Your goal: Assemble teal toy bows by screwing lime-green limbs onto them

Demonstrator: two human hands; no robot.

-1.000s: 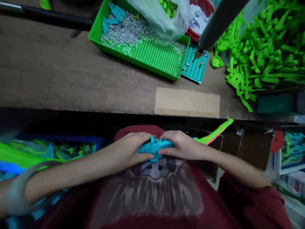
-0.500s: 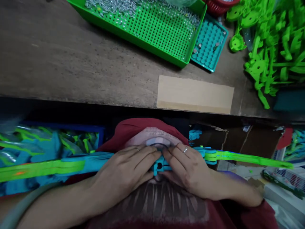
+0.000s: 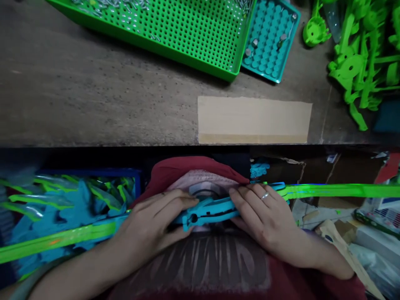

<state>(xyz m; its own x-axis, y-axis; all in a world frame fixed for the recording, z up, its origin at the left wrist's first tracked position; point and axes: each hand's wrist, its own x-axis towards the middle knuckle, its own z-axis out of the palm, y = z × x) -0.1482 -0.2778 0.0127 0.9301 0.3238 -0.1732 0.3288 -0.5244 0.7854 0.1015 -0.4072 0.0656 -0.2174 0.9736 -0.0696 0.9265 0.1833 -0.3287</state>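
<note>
A long plastic toy bow [image 3: 215,208], with a blue middle and green arms, lies across my lap in front of my shirt. My left hand [image 3: 159,218] is wrapped round the blue middle on the left, thumb below and fingers on top. Over the blue part on the right, my right hand [image 3: 262,221] is closed with its fingers curled on the upper edge. Between the hands a stretch of blue body shows, with a round notch and a narrow slot. The left green arm [image 3: 59,241] slants down to the left; the right green arm [image 3: 340,191] runs nearly level.
On the table stand a green perforated tray [image 3: 175,48] with screws and a teal tray [image 3: 267,46] with several small metal pieces. A cardboard strip [image 3: 253,121] lies at the table edge. Green plastic parts [image 3: 353,66] are heaped right. A blue crate [image 3: 137,183] of parts sits lower left.
My hands have moved apart, baring more of the blue middle between them. The bow has tilted, its left side lower and its right arm higher. The view has shifted slightly.
</note>
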